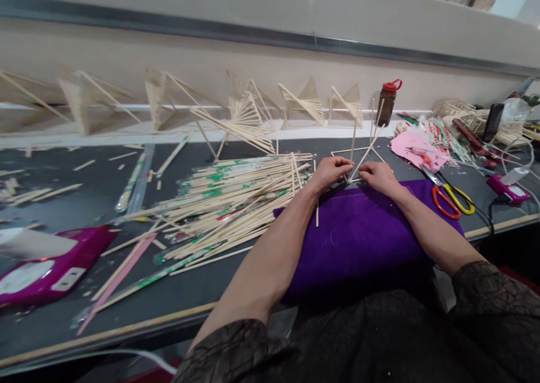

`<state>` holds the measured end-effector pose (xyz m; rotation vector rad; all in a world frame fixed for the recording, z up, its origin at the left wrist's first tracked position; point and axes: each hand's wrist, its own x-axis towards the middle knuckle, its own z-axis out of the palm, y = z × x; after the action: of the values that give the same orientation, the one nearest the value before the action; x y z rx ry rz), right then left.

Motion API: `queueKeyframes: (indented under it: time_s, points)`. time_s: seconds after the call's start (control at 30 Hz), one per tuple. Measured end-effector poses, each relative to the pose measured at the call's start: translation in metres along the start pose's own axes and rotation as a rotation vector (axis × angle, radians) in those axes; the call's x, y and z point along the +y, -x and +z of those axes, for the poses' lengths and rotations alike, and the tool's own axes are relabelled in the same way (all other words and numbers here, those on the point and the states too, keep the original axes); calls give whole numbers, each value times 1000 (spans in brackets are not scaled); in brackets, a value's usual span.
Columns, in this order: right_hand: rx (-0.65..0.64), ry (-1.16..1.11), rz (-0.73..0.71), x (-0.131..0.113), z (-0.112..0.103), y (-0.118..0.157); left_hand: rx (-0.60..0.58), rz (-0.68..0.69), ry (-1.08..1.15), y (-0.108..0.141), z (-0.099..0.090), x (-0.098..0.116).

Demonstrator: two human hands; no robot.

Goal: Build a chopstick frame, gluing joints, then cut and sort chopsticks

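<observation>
The frame, made of thin sticks, is set on the dark bench at the far edge of the purple cloth, between the two hands. Several of its sticks are stood upright or nearly so, and others are laid flat behind the hands. By the left hand, the upright stick is pinched low down, with thumb and fingertips brought together on it. The right hand is held just across from it, near the foot of a slanting stick; its fingers are curled together, but whether anything is gripped cannot be told.

To the left of the cloth, loose sticks are heaped, some in green-marked wrappers. Beyond them, finished-looking stick models are lined up along the wall. To the right of the cloth, scissors with one red and one yellow handle are laid near a pink sheet. Farther back, a red-capped bottle is stood near the wall. A magenta device is placed at the bench's left end, and a smaller one at the right.
</observation>
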<state>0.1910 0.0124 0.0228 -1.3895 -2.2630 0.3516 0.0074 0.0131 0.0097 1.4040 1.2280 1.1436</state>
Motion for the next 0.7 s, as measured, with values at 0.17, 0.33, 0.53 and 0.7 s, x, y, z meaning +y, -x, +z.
queueKeyframes:
  time_s: [0.17,0.33,0.53,0.7]
  points:
    - [-3,-107,-7,-3,5,1,-18,-5,-1,-1,0,-2]
    - [12,-249,28,-3,10,-1,-23,47,32,2,2,3]
    - [17,-257,2,-7,10,0,-11,114,118,3,4,10]
    - [-1,-225,-48,-11,10,0,41,93,86,2,4,12]
